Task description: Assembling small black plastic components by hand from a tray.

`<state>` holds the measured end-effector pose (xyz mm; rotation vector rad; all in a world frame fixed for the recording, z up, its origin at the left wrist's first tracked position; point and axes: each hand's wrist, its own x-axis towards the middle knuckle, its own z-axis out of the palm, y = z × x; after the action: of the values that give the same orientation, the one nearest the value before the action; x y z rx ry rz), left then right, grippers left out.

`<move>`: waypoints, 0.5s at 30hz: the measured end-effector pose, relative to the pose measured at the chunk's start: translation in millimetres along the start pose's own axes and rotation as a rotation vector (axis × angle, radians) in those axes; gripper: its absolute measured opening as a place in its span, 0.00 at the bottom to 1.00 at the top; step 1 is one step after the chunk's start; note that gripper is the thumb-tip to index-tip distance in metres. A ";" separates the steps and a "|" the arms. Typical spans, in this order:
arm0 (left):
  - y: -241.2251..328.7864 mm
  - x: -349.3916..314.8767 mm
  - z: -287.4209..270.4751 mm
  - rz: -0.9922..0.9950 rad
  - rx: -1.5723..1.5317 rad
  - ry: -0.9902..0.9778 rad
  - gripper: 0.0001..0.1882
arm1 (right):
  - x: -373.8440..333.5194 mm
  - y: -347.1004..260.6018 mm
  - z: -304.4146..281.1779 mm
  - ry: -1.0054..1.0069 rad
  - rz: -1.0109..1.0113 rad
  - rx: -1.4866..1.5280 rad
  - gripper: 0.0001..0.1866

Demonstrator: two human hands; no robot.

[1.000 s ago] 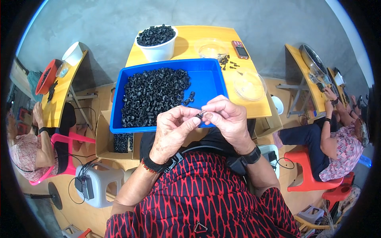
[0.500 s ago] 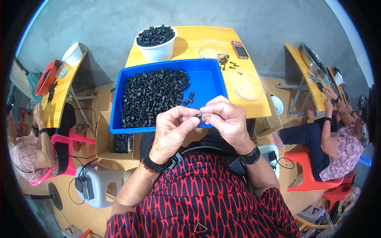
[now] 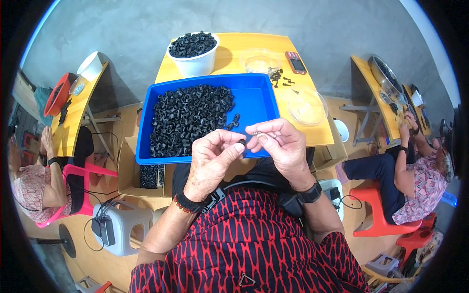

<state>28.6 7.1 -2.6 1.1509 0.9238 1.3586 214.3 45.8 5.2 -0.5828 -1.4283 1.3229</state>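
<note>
My left hand [image 3: 212, 158] pinches a small black plastic part [image 3: 242, 142] between thumb and fingertips, just over the near edge of a blue tray [image 3: 254, 100]. Close beside it, my right hand [image 3: 286, 149] is closed on a small silvery coil spring [image 3: 257, 133], which pokes out from the thumb and fingers. The two hands are slightly apart. A heap of black plastic parts [image 3: 188, 119] fills the left and middle of the tray. A few loose black parts [image 3: 233, 122] lie right of the heap.
Behind the tray stands a white bucket [image 3: 194, 63] heaped with black parts. Two clear round dishes, one nearer [image 3: 308, 107], small black pieces [image 3: 276, 76] and a red phone [image 3: 295, 63] lie on the yellow table [image 3: 229, 44]. People work at tables on both sides.
My right hand has drawn slightly away from the left, and the spring now shows at its fingertips. The left hand still holds the black part in about the same place.
</note>
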 end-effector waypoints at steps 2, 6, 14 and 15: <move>-1.1 0.3 -0.7 -0.001 -0.013 0.000 0.09 | 0.0 4.7 -2.3 -0.005 -0.015 0.009 0.08; 2.3 0.1 0.8 -0.016 -0.033 -0.003 0.09 | 0.5 6.2 -3.5 -0.031 -0.037 -0.016 0.09; 0.1 -0.4 -0.6 -0.006 -0.035 0.006 0.09 | 2.9 12.3 -5.3 -0.012 0.045 0.190 0.11; 0.4 -0.4 -0.5 -0.005 -0.036 0.005 0.09 | 3.1 11.6 -5.2 -0.017 0.065 0.219 0.11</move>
<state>27.9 6.7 -2.4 1.1178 0.9021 1.3694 214.6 53.8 -5.2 -0.4766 -1.2662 1.5152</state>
